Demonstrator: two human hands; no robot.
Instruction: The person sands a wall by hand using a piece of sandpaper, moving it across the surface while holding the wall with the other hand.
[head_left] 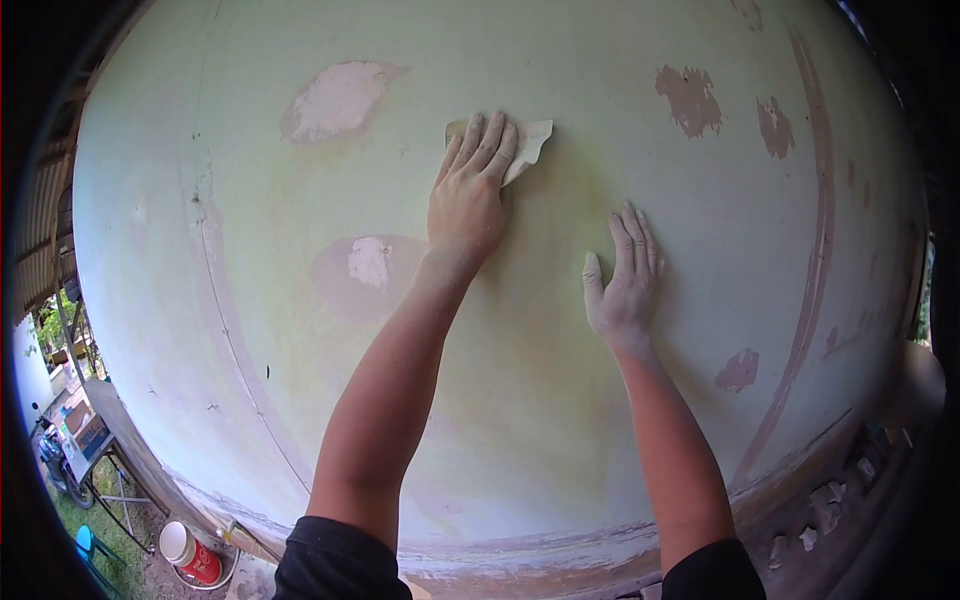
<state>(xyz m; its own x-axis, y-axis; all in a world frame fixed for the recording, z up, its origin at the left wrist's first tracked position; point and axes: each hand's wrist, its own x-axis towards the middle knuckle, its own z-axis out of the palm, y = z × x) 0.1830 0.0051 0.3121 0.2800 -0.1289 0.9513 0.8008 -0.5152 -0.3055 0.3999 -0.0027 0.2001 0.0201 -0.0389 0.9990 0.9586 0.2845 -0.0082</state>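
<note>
My left hand (pixel 470 195) is up near the top middle of a pale green wall (pixel 530 380), pressing a cream sheet of sandpaper (pixel 532 140) against it. Its fingers lie over the sheet, whose torn corner sticks out to the right. Lower and to the right, my right hand (pixel 625 275) holds nothing; it is at the wall with fingers pointing up and thumb apart. Whitish dust coats both hands. Pinkish-white patches (pixel 340 100) mark the wall on the left, and brownish patches (pixel 690 100) on the right.
A red and white bucket (pixel 195 555) stands on the ground at lower left, near a blue stool (pixel 90 545). Beyond them are a table (pixel 95 450) with boxes and a motorbike (pixel 48 450). Pale rubble (pixel 808 538) lies along the wall's foot at lower right.
</note>
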